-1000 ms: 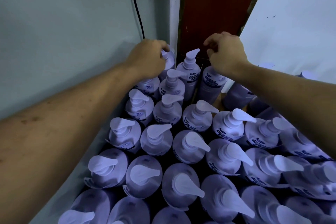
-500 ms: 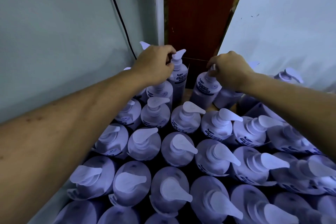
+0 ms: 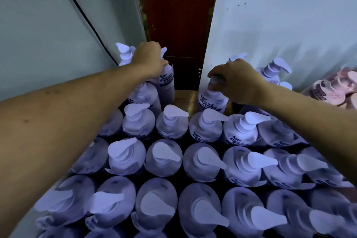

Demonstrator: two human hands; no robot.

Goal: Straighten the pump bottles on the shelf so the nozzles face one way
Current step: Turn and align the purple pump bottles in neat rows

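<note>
The front bottles already faced right, but the left hand and right hand each gripped a back bottle (nozzles mixed there).

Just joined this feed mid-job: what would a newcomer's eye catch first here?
Rows of purple pump bottles fill the foreground, most nozzles pointing right. At the back, the left hand grips the left bottle by its top and the right hand grips the right bottle by its pump. Between them, a red panel stands behind a bare strip of shelf.
</note>
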